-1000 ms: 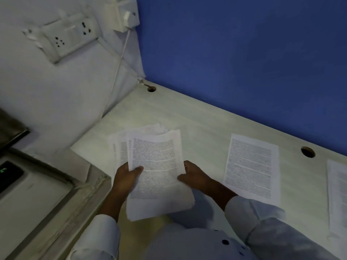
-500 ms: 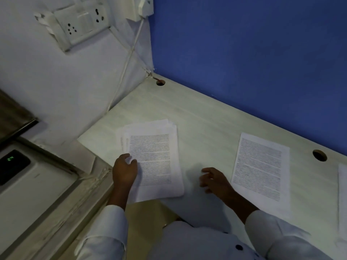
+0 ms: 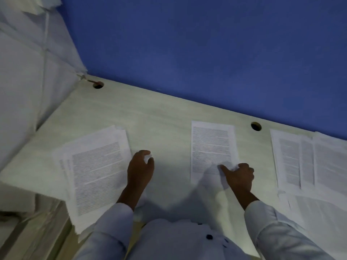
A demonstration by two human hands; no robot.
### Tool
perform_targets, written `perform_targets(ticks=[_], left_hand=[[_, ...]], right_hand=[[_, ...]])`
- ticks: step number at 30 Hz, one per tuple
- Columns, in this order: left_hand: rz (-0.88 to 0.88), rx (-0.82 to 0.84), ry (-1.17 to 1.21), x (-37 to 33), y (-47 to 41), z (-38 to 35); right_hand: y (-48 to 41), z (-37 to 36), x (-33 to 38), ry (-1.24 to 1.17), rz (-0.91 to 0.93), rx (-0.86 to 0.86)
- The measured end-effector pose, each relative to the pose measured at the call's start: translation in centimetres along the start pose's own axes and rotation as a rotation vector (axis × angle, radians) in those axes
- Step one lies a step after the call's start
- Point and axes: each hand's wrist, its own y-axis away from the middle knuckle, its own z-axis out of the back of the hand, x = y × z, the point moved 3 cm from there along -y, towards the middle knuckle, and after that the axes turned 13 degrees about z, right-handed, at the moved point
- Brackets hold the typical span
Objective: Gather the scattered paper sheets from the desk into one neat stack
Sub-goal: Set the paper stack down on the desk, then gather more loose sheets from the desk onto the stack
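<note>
From where the person stands at six o'clock, the gathered stack lies at about ten o'clock on the tabletop. Its edges are fanned rather than squared, and its near end hangs over the front edge. The left hand sits just beside the stack's right edge with the fingers curled. Something pale shows between thumb and forefinger, but I can't tell whether that grip is closed on a paper corner or on nothing.

The right hand is out at one o'clock on the single sheet. The thumb lies on the print, the fingers are curled at the lower right corner, and the grip is pinched on that corner, which has bunched up under it. More loose sheets overlap at two to three o'clock, near the cable hole and under the blue wall. Some trail down toward four o'clock, so I judge the job to be less than halfway done.

The trouble I'd expect:
- The pinched corner is already rumpling. Dragging the page flat by that one point could crease or tear it, and it would then sit badly in the pile.
- The stack overhangs the front edge with no hand pressing on it. A sleeve brushing it, or a sheet slid in hard from the right, could push pages off the tabletop.
- Laying new sheets on a fanned pile without squaring it first only makes the skew worse.
</note>
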Motion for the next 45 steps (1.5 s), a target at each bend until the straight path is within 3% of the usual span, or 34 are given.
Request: perform_targets(ticks=[6,9,16,23,27,31,37,42,45], left_hand=[[0.024,0.33,-0.157,-3.1,1.6,-7.0],[0.069,0.423,-0.193,-4.1,1.9,-9.3],[0.34,0.552,-0.03,-7.3,0.9,-12.3],[0.44,0.607,0.108,-8.7,1.0,-14.7],[0.403,0.525,0.119,-8.3,2.2,-15.7],[0.416,0.552,0.235,-8.5,5.2,-17.4],[0.396,0.585,0.317,-9.1,8.7,-20.6],[0.417,0.569,0.323,-10.1,10.2,-23.3],[0.41,0.553,0.328,-10.9,11.5,-24.5]], right_hand=[[0.4,-0.6,-0.7,0.31,-0.007,0.12],[-0.3,-0.5,-0.8,0.302,0.012,0.136],[-0.3,0.2,-2.2,0.232,0.102,0.184],[0.9,1.2,-4.3,0.15,0.25,0.223],[0.8,2.2,-6.4,0.019,0.328,0.271],[0.1,5.0,-9.8,-0.117,0.328,0.253],[-2.7,10.7,-16.1,0.099,0.292,-0.053],[-6.4,12.2,-18.2,0.176,0.163,0.019],[-7.9,11.9,-18.8,0.268,0.186,0.078]])
